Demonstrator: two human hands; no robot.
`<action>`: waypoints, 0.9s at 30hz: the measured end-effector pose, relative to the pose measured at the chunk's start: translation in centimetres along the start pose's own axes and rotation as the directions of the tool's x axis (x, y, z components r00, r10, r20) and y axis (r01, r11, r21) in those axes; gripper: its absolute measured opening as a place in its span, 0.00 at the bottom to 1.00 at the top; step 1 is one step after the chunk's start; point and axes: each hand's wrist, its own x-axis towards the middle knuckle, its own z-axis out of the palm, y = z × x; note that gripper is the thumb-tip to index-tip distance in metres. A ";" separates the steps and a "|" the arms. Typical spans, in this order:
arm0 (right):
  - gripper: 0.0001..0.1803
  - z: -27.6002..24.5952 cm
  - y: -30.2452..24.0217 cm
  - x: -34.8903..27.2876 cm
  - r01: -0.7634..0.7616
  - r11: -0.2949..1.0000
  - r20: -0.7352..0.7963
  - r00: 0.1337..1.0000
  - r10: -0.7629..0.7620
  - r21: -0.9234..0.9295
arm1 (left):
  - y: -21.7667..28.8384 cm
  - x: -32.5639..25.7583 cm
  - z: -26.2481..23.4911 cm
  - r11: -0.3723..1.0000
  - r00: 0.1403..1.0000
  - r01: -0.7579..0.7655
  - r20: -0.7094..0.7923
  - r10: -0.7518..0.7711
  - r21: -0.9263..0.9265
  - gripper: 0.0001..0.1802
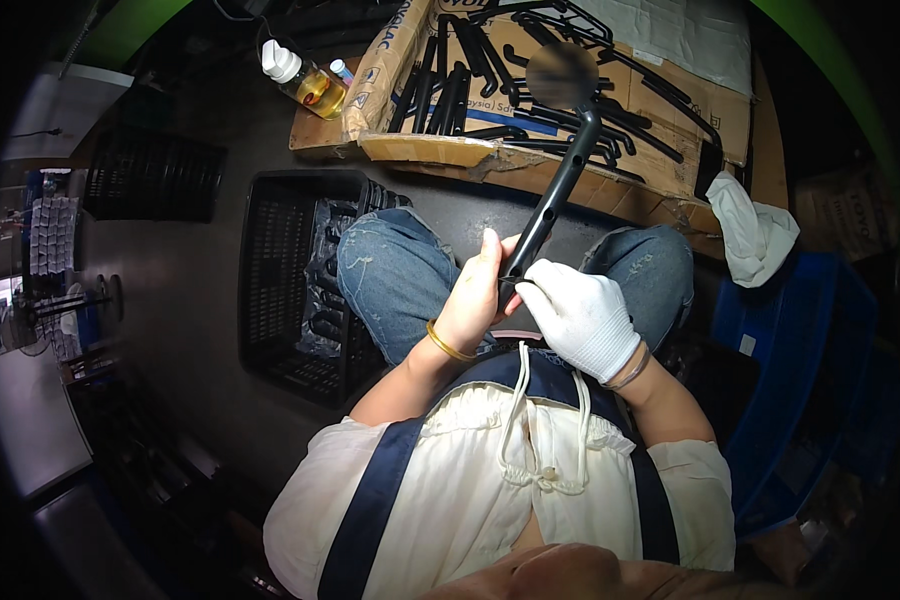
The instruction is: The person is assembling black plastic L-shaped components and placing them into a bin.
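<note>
My bare left hand (478, 290), a gold bangle at its wrist, is wrapped round the lower end of a long black plastic handle (555, 195). That handle slants up and away to the right, and a blurred round shape (562, 76) covers its far end. A white knitted glove covers my right hand (580, 315), whose fingertips pinch at the handle's lower end, close to my left fingers. Whether a small part sits between those fingertips is hidden. Beyond my knees, several similar black bent parts (450, 95) lie loose on a cardboard box (430, 150).
Left of my legs stands a black plastic crate (270, 275) with wrapped dark parts. A bottle of yellowish liquid (320, 90) stands left of the cardboard. At right are a white cloth or glove (755, 235) and blue bins (780, 340). More black crates (155, 175) stand farther left.
</note>
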 end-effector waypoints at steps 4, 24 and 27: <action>0.08 0.0 0.1 0.0 0.006 1.000 0.014 1.000 -0.006 -0.008 | 0.2 0.0 0.1 1.000 1.000 -0.023 0.000 0.023 0.015 0.38; 0.11 -1.5 1.2 0.5 0.103 0.991 0.282 0.957 -0.074 -0.088 | 0.5 -0.3 0.5 0.993 0.995 0.093 -0.033 -0.091 0.069 0.37; 0.10 -1.2 2.1 0.5 0.023 0.999 0.294 0.956 -0.029 0.023 | 0.3 -0.2 0.2 0.985 0.985 0.170 -0.013 -0.170 -0.008 0.37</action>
